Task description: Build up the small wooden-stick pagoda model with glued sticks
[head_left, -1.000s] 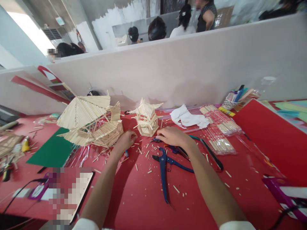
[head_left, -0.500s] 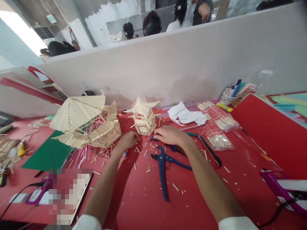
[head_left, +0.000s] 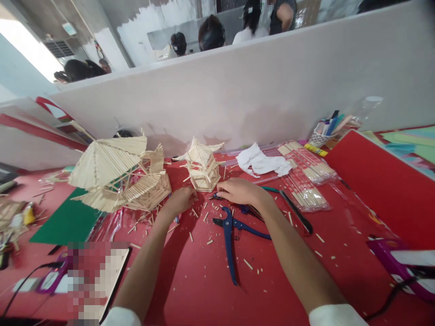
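Note:
A small pavilion model (head_left: pixel 203 167) made of thin wooden sticks stands upright on the red table, between my two hands. My left hand (head_left: pixel 182 199) is at its lower left, fingers curled closed; what they hold, if anything, is hidden. At its lower right is my right hand (head_left: pixel 234 190), with bent fingers pressed together near the model's base. Whether either hand touches the model is unclear. Blue-handled cutters (head_left: pixel 229 231) lie spread on the table in front of my right hand. A larger stick pavilion (head_left: pixel 115 172) sits to the left.
Bundles of wooden sticks (head_left: pixel 304 185) in plastic lie right, beside a white cloth (head_left: pixel 261 161). A pen basket (head_left: pixel 319 138), a red board (head_left: pixel 384 190) and a green sheet (head_left: pixel 64 222) are around. Stick offcuts litter the table. A grey partition (head_left: pixel 238 95) rises behind; people sit beyond it.
The view has shifted slightly. Both hands stay in nearly the same place beside the small pavilion model, and nothing has visibly been picked up or put down.

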`<state>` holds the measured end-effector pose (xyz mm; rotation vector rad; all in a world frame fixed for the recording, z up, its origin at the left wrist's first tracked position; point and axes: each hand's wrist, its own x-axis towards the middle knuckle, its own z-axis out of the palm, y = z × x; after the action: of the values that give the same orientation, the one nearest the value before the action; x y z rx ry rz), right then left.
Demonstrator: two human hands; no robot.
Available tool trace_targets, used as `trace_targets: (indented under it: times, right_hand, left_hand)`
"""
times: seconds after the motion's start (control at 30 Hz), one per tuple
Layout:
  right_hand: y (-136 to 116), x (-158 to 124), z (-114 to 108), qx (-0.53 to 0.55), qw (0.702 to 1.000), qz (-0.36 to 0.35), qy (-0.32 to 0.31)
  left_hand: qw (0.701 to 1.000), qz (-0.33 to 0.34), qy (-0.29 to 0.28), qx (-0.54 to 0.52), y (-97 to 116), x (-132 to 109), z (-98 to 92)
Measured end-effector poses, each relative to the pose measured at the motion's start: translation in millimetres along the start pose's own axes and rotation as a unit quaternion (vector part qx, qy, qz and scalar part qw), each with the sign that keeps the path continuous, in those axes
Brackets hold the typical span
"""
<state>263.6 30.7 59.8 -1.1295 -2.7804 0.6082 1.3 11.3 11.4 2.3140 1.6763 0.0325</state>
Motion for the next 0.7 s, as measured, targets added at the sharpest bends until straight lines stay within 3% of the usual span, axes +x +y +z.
trace_targets:
  times: [0.4,0.57,0.7]
  right_hand:
    - [-1,0,-2,-0.005,1.0,0.008,-0.015]
    - [-4,2,0,-0.004,0.999,0.038,0.029]
    - [-8,11,7,0.025,0.993,0.078,0.081]
  left_hand:
    - [0.994,0.106,0.027,0.023,-11,-2,10.2]
    - [0.988,0.088,0.068,-0.106,-17,-6,9.6]
    - [0.953,0.047,0.122,-0.274,-19,-12,6.2]
